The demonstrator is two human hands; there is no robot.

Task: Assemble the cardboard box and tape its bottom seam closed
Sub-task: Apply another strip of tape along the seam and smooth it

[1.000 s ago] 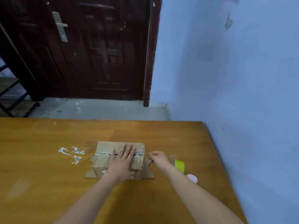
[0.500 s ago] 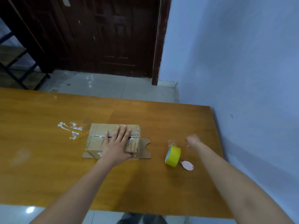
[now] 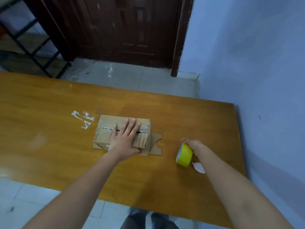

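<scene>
While under left hand (flat), box.

Baring both forearms, wearing no sleeves, rings or watch; showing dark trousers below the table edge.

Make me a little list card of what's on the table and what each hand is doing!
box: cardboard box on the table, flaps folded shut, seam facing up
left hand: left hand lies flat on top of the box, fingers straight
right hand: right hand blurred, at the tape roll; grip unclear
tape: yellow tape roll on its edge, right of the box
other: pink oval piece beside the roll; white marks left of the box
</scene>
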